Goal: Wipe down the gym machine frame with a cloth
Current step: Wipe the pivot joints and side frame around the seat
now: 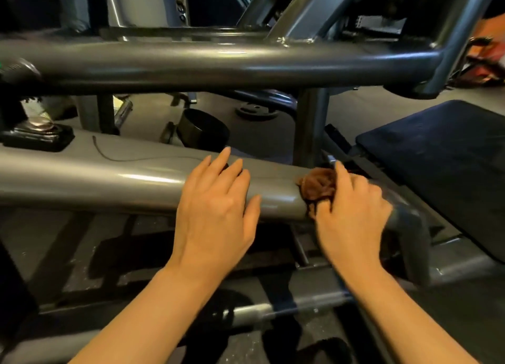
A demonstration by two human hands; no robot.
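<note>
A thick grey frame tube of the gym machine runs across the middle of the view. My left hand rests flat on top of it with straight, spread fingers. Just to its right, my right hand grips a bunched brown cloth and presses it against the tube near where an upright post meets it. Part of the cloth is hidden under my fingers. A second, darker frame tube runs across above.
A dark padded seat sits at the right. A black bracket is bolted on the tube at the left, with a thin cable trailing from it. A black round tub and a weight plate lie on the floor behind.
</note>
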